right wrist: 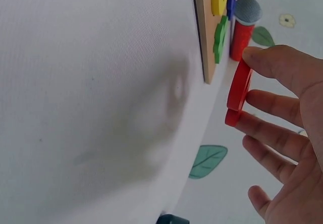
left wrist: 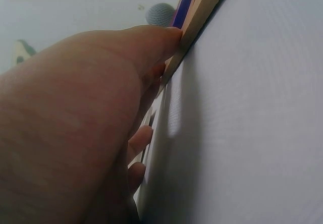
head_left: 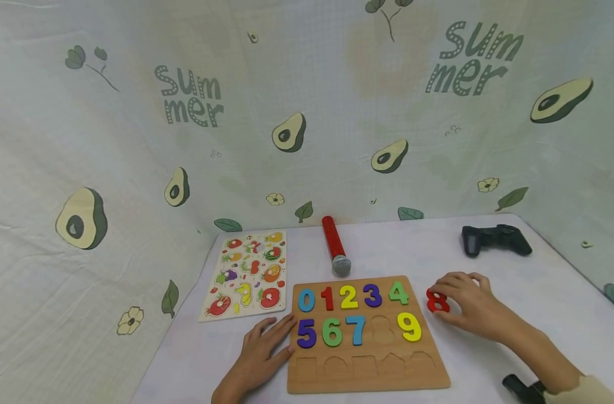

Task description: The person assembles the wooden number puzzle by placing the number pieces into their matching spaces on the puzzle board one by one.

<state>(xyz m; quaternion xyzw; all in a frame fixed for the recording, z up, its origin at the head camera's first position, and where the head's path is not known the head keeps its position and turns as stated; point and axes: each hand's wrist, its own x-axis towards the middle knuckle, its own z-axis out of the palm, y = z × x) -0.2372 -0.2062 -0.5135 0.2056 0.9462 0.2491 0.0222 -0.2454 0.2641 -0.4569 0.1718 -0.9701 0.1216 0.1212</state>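
A wooden number board point(head_left: 367, 381) lies on the table, with coloured digits 0 to 7 and a yellow 9 point(head_left: 409, 327) in its recesses. Between the 7 and the 9 the recess point(head_left: 383, 330) is bare, as are the shape recesses in the bottom row. My left hand point(head_left: 262, 356) touches the board's left edge with its fingertips and thumb; the left wrist view shows the thumb against the wooden edge point(left wrist: 202, 14). My right hand point(head_left: 471, 306) pinches a red number 8 point(head_left: 438, 301) between thumb and fingers, right of the board. In the right wrist view the red 8 point(right wrist: 238, 90) is held off the table.
A fruit picture board point(head_left: 246, 275) lies at the left. Behind the number board is a red microphone point(head_left: 334, 241). A black game controller point(head_left: 495, 240) sits at the back right, and a black object point(head_left: 521, 388) lies near the right forearm. Printed cloth point(head_left: 332, 78) hangs behind the table.
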